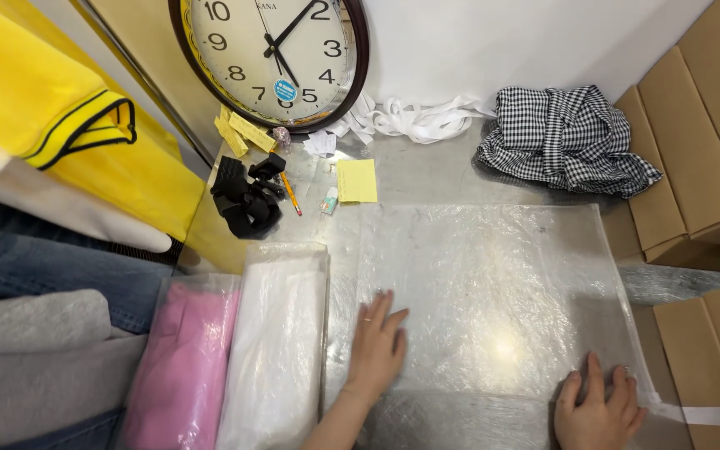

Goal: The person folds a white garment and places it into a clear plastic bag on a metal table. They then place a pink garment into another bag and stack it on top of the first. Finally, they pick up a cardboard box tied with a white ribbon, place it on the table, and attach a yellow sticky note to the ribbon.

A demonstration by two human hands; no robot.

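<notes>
A large clear plastic bag (493, 292) lies flat on the shiny metal table (427, 179). My left hand (375, 343) rests palm down on the bag's left part, fingers spread. My right hand (597, 408) presses flat on the bag's near right corner, fingers apart. Neither hand grips anything. Just left of my left hand lies a folded white garment in a clear bag (277, 342), and beside that a pink one in a bag (181, 362).
A black-and-white checked garment (564, 137) lies crumpled at the back right. A round wall clock (272, 58) leans at the back, with white strips (414, 117), a yellow notepad (357, 180), a pencil (291, 193) and black clips (247, 196) nearby. Cardboard boxes (693, 158) stand right; folded clothes (60, 167) stack left.
</notes>
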